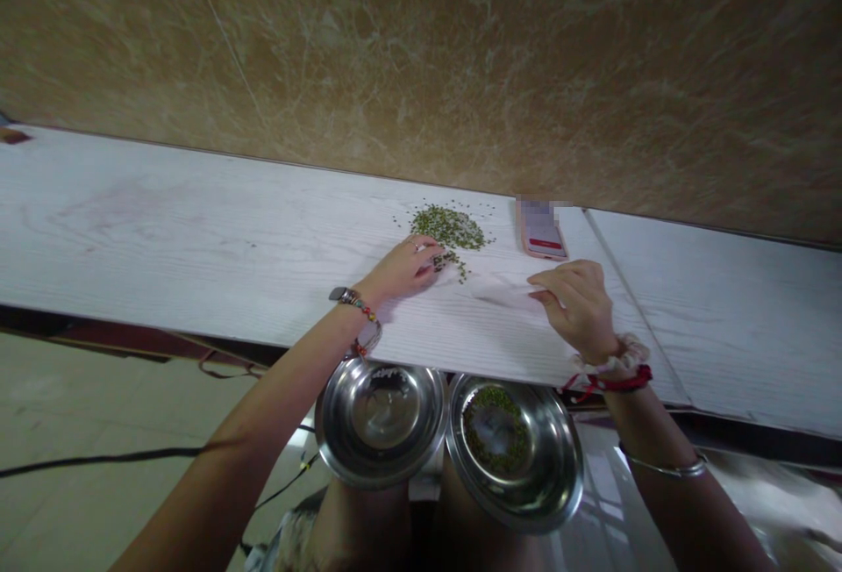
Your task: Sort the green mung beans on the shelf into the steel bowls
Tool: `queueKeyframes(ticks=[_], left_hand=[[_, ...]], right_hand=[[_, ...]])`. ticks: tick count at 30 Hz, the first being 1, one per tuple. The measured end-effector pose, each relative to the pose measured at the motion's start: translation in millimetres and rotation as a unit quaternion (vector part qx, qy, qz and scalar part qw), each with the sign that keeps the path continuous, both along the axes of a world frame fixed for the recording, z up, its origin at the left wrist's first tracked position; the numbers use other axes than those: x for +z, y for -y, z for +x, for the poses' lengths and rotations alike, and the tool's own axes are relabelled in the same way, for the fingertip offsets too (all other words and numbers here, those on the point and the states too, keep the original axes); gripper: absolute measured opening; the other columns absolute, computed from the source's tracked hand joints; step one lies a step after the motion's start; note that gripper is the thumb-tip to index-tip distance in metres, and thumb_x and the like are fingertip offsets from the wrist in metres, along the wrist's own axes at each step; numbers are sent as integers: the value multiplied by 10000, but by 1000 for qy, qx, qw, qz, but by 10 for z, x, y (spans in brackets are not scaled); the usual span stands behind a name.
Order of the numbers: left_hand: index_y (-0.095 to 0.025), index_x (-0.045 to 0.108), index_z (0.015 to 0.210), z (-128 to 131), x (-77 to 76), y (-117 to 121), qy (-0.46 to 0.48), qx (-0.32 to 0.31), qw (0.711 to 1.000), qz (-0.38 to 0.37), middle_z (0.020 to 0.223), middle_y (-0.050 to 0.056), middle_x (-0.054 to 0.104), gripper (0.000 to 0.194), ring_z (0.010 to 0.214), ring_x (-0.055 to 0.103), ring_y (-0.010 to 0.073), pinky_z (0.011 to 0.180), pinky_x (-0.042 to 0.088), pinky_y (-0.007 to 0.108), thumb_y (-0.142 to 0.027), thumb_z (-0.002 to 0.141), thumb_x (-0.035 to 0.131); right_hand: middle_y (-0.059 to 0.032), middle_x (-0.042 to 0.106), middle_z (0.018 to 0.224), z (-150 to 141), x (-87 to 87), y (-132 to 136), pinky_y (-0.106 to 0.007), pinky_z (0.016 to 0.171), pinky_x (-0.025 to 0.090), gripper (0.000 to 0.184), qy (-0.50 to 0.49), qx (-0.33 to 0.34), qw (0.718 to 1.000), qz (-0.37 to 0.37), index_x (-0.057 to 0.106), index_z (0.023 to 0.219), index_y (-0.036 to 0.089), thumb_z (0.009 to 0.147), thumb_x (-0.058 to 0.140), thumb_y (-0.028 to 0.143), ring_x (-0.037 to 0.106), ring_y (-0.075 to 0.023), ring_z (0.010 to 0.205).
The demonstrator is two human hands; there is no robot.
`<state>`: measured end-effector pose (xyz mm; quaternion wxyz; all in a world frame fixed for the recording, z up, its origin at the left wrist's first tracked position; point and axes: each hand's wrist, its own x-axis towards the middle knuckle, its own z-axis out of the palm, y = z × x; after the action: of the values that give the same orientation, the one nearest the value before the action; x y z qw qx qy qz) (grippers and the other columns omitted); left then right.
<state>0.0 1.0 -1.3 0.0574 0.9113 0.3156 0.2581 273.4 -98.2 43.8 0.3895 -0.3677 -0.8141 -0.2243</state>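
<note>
A loose pile of small green beans lies on the white wood-grain tabletop. At the pile's near left edge, my left hand reaches in with its fingers apart, the tips touching a few beans. My right hand is held to the right of the pile, thumb and fingers pinched together. From that pinch a thin, whitish, see-through piece stretches left toward the beans; blur hides whether it is plastic or tissue. Below the table edge, a steel bowl holds green beans around its bottom.
A second steel bowl stands left of the first; both rest on my lap. Behind my right hand lies a phone with a lit screen. A brown marbled wall bounds the table's far side. Black cables hang at lower left.
</note>
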Motion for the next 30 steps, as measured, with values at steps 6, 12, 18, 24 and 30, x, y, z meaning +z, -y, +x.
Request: queueKeyframes(ticks=[6,12,18,24,30], left_hand=[[-155,583,1191,-1,14,3,-2,0,1000,-12,1258,140,560,327,1209,500,248,1004,459,428,-192,873,515],[-168,587,1185,-1,10,-2,2,4,1000,-18,1260,132,554,327,1212,501,242,1013,455,413,-185,867,516],[-152,579,1185,0,1,-12,-4,4,1000,-17,1260,145,553,319,1214,499,246,1014,455,428,-188,879,494],[-158,585,1174,-2,13,-15,2,2,1000,-11,1256,139,561,315,1203,509,244,1017,454,429,-187,871,505],[-150,596,1186,-113,34,-23,15,16,1000,-13,1265,140,558,344,1218,499,258,1038,438,440,-199,859,500]], right_hand=[[-9,714,757,-69,-11,-21,-360,795,412,135,3,-14,998,-57,671,835,239,882,545,223,582,-178,745],[-11,698,726,-27,4,61,-361,783,398,158,15,2,995,-97,672,812,243,879,533,208,569,-182,747],[-20,706,747,87,84,154,-349,758,399,150,9,-41,997,-61,674,842,234,894,534,251,575,-183,744],[-46,672,676,110,166,200,-339,659,316,221,103,-225,969,-26,673,835,194,916,486,280,543,-198,682],[-49,613,617,-103,227,315,-339,642,300,281,162,-221,961,-29,658,782,171,931,434,251,501,-193,657]])
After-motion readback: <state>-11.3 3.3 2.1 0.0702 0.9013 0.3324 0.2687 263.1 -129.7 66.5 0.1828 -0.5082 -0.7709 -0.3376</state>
